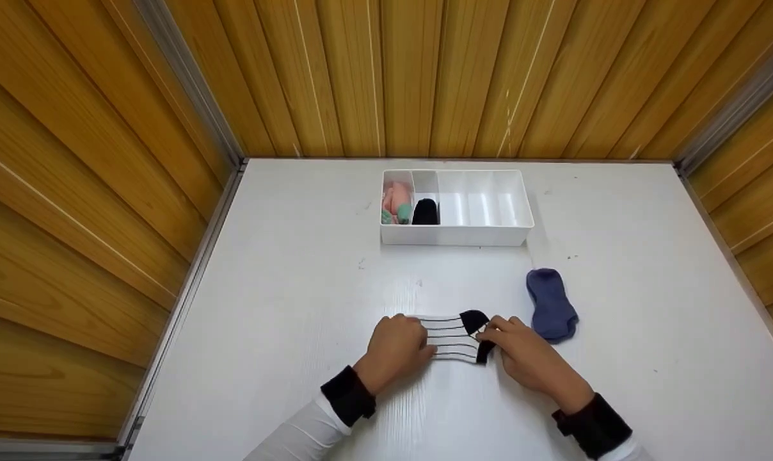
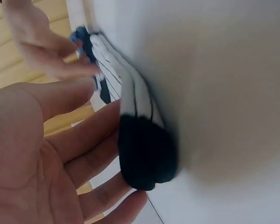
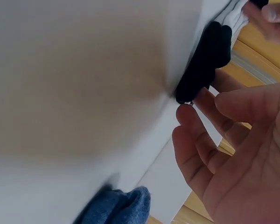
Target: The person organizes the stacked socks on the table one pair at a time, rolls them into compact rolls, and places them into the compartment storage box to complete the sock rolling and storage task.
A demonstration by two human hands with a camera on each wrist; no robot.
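A pair of white socks [image 1: 450, 339] with thin dark stripes and black ends lies flat on the table between both hands. My left hand [image 1: 396, 349] covers its left part; in the left wrist view its extended fingers [image 2: 95, 165] lie against the black end [image 2: 147, 151], the thumb held apart. My right hand [image 1: 530, 355] is over the other black end [image 1: 474, 320]. The right wrist view shows slightly bent fingers [image 3: 196, 140] touching the edge of that black part [image 3: 203, 60]. Right beside this hand lies a pair of blue socks [image 1: 553, 307].
Farther back stands a white divided box [image 1: 457, 235]. Pink and green socks [image 1: 397, 200] fill its left compartment, and a black sock bundle [image 1: 425, 212] sits in the one beside it. Wood-patterned walls [image 1: 406, 77] enclose the white table [image 1: 284, 256] at the back and sides.
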